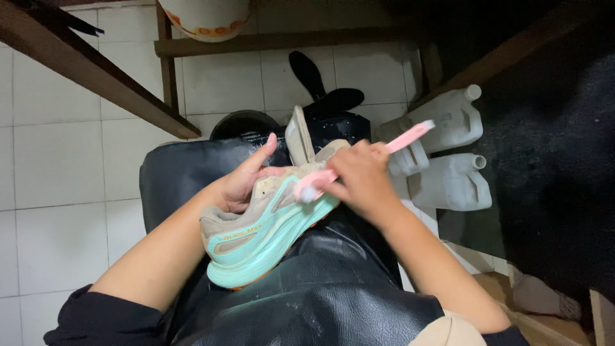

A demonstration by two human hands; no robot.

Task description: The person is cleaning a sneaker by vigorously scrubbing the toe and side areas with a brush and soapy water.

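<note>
My left hand [246, 182] grips sneaker [266, 221] on black apron [320, 288] over lap – sole tilted up for access; right hand [362, 182] clenches pink toothbrush [359, 160], bristles on midsole.

Two white plastic jugs [448, 150] stand on the floor at right, labels unseen.

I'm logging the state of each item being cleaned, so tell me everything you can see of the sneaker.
The beige sneaker with a thick mint-green sole lies on its side across a shiny black apron on the person's lap, sole towards the camera, with a thin orange outsole edge below. The upper looks like suede and mesh; its tongue stands up. The left hand grips the upper from behind, while the right hand presses a pink toothbrush with its foamy head against the side.
</note>
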